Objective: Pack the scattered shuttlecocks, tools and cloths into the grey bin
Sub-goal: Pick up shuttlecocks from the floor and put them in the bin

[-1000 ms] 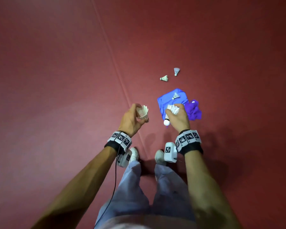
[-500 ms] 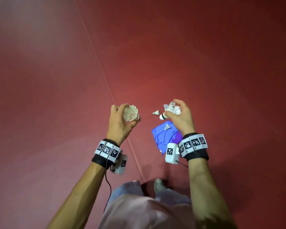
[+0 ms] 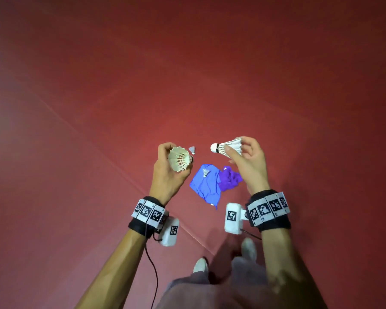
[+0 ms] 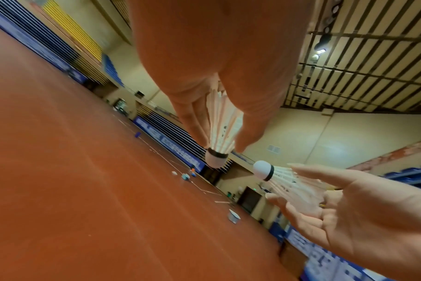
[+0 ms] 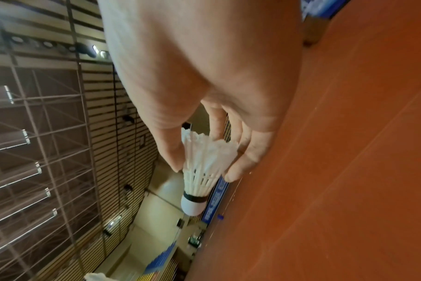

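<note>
Your left hand (image 3: pixel 168 175) grips a feather shuttlecock (image 3: pixel 179 162) by its skirt, fingers and thumb curled around the feathers; from the head view its open skirt faces you, and the left wrist view shows its white cork tip, banded in black, pointing away from the palm. Your right hand (image 3: pixel 250 166) pinches a second shuttlecock (image 3: pixel 227 147) by the feathers between thumb and fingertips, its white cork with a black band pointing left toward the other hand. The two corks sit near each other but apart.

Below on the red floor (image 3: pixel 98 108), a blue cloth (image 3: pixel 206 186) lies crumpled with a small shuttlecock (image 3: pixel 206 172) resting on it. A purple cloth (image 3: pixel 228 179) lies bunched against its right edge. One more shuttlecock (image 3: pixel 192 150) lies on the floor beyond the cloths, seen just beside your left hand's fingertips. The feathers of both held shuttlecocks look white and slightly ragged at the ends.
</note>
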